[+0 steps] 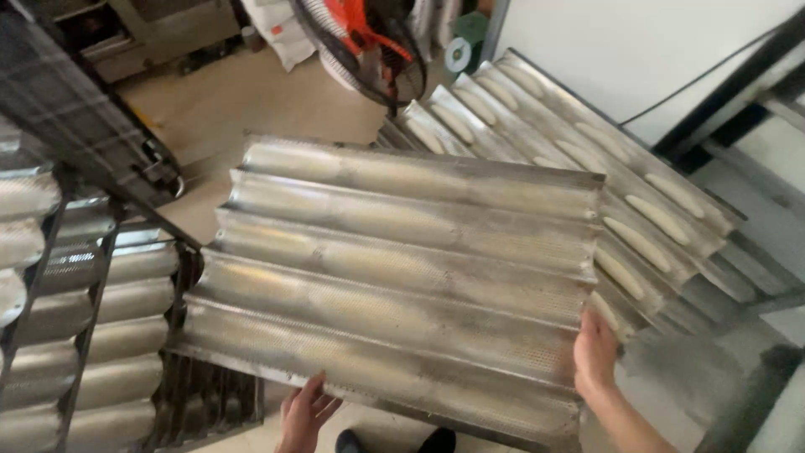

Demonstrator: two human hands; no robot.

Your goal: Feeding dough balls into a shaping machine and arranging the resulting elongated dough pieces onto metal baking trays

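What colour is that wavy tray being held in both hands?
Dull silver-grey metal, with fine perforations, on the wavy tray; the head view shows it best.

The wide corrugated baguette tray of silvery metal (411,277) has a dull, brushed sheen, its troughs finely perforated and clouded with pale, matt patches. The second fluted metal tray (587,151) behind it looks equally worn, carrying pale, matt, soft-looking dough sticks (658,220). The stacked wavy metal trays (126,335) in the dark metal rack (92,294) gleam brighter. The beige floor (243,101) appears smooth and matt.
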